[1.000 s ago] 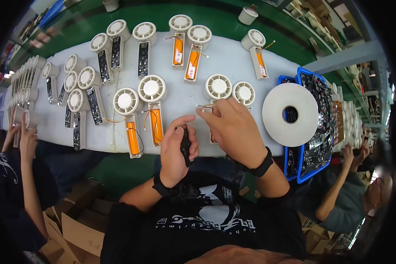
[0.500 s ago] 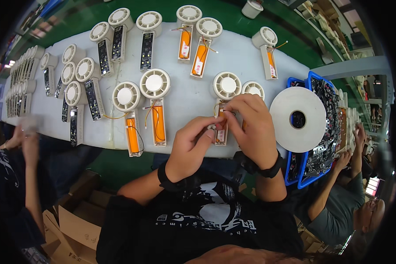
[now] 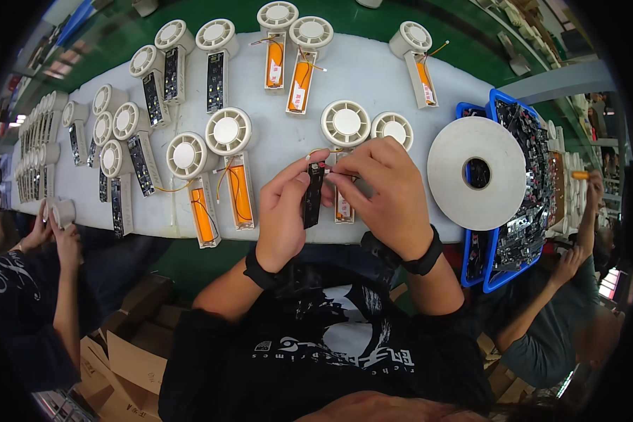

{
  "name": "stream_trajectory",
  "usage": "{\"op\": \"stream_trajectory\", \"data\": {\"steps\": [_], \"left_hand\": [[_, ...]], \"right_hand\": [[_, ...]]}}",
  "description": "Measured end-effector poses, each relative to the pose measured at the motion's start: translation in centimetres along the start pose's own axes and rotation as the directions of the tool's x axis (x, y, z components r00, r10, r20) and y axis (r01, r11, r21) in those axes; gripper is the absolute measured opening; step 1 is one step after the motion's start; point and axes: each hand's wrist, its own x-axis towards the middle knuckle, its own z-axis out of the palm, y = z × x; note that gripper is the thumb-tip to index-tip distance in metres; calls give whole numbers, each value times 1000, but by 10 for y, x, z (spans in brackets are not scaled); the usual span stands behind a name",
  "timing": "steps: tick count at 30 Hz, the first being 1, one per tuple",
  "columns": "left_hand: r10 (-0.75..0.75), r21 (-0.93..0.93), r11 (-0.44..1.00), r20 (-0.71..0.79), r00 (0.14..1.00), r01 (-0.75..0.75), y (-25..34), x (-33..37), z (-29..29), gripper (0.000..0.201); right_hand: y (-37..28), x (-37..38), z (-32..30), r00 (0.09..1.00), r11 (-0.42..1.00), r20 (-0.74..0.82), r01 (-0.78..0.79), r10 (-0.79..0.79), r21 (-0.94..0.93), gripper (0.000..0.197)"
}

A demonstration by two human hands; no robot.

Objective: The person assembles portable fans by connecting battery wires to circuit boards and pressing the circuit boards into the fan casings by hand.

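Observation:
My left hand (image 3: 280, 214) is closed round a narrow black circuit board (image 3: 313, 200), held upright between thumb and fingers. At the board's top end, my right hand (image 3: 390, 193) pinches a thin wire with a small connector (image 3: 328, 171); whether the connector is seated cannot be made out. Behind both hands lies a white handheld fan (image 3: 345, 123), its open handle partly covered by my fingers. Another white fan (image 3: 392, 131) rests beside it, its handle hidden by my right hand. To the left are two fans with orange batteries (image 3: 240, 193) and loose wires in their open handles.
A large white roll (image 3: 443, 172) sits on blue trays (image 3: 496, 278) heaped with black boards, at my right. Fans fitted with boards (image 3: 216, 81) stand across the left and far table (image 3: 373, 77). Co-workers' hands work at the left (image 3: 67, 239) and right (image 3: 568, 264).
The black circuit board now shows upright in my left hand, and my right fingers have moved to its top end. At the right, a co-worker's hand has risen with an orange battery.

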Motion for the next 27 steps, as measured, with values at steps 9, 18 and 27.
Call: {"op": "stream_trajectory", "data": {"steps": [9, 18, 27], "left_hand": [[25, 5, 1000, -83, 996, -24, -4, -1, 3, 36], [50, -13, 999, -29, 998, -50, -8, -4, -2, 37], [27, 29, 999, -10, 1000, -27, -9, -5, -6, 36]], "right_hand": [[3, -2, 9, 999, 999, -50, 20, -18, 29, 20], [-3, -3, 9, 996, 983, -5, 91, -93, -160, 21], [-6, 8, -7, 981, 958, 164, 139, -100, -250, 16]]}}
